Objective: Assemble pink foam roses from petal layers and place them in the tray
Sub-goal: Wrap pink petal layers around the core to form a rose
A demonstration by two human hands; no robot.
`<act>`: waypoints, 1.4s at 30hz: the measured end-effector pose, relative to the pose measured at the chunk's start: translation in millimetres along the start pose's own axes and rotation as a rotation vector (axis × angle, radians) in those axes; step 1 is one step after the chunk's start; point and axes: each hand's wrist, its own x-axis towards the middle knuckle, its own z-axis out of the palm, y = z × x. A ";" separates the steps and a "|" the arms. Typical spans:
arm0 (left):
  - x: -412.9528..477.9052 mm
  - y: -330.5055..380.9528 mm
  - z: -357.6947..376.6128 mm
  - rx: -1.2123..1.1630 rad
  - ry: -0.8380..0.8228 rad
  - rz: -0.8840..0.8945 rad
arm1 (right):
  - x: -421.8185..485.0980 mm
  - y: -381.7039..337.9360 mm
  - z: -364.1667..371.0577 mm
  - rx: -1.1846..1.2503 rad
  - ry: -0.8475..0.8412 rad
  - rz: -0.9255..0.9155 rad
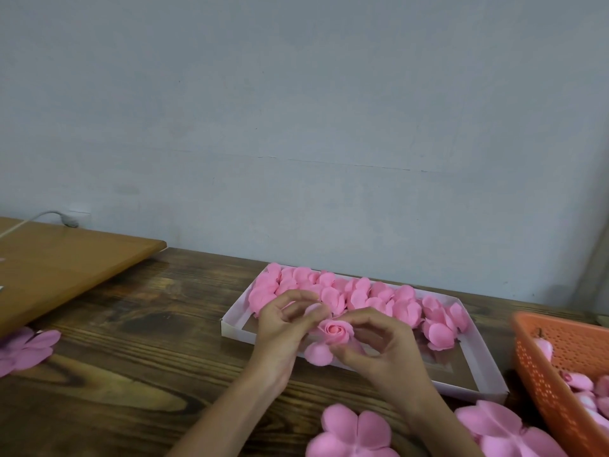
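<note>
Over the tray (pixel 230 328), left hand (pixel 280 334) and right hand (pixel 385 351) pinching a rose (pixel 334 331), base hidden, basket (pixel 560 364) cropped

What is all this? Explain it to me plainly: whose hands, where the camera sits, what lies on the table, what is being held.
There is no machine here. A person works with bare hands, and the one picture comes from a camera worn on the head, looking forward and down. The left hand and right hand together hold a pink foam rose, with fingers curled round its outer petals. They hold it over the near side of a white tray. Finished roses fill the tray's far side. On the dark wooden table lie flat petal layers, some near the wrists and some at far left. An orange basket at right holds small pink buds.
</note>
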 end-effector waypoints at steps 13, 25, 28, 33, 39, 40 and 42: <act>-4.1 3.5 2.9 0.094 -0.056 0.050 | 1.4 -5.0 6.2 -0.165 0.054 0.064; -8.5 10.8 7.4 0.130 -0.083 0.202 | 4.1 2.8 0.0 0.004 0.162 0.138; -7.1 9.6 5.7 0.062 -0.070 0.202 | 5.8 2.6 -2.3 0.023 0.148 0.130; -6.1 9.4 4.7 0.182 -0.038 0.219 | 7.4 0.6 -7.0 0.197 0.206 0.160; -3.8 -0.4 0.5 0.183 -0.052 0.068 | 8.7 -1.5 -11.4 0.297 0.300 0.201; -3.5 -0.9 0.5 0.147 -0.034 0.062 | 8.8 -2.4 -12.3 0.296 0.289 0.204; -2.3 -1.8 0.1 0.091 -0.010 0.046 | 8.2 -3.8 -13.6 0.297 0.238 0.207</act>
